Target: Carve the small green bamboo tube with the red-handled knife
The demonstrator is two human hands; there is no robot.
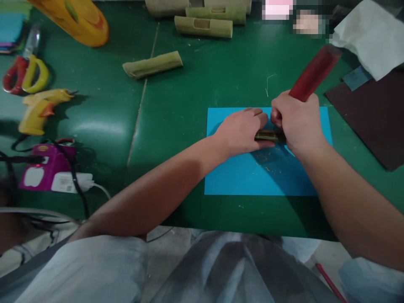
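Note:
A small greenish bamboo piece lies on a blue sheet on the green table. My left hand presses down on it with fingers flat and together. My right hand is closed in a fist around a tool with a red handle that sticks up and away to the right; its working end is hidden under my hand, right at the bamboo piece. Fine shavings lie on the blue sheet below the hands.
Bamboo tube sections lie at the back. A yellow glue gun, red and yellow scissors and a purple device with cables sit at left. A dark sheet and white cloth lie at right.

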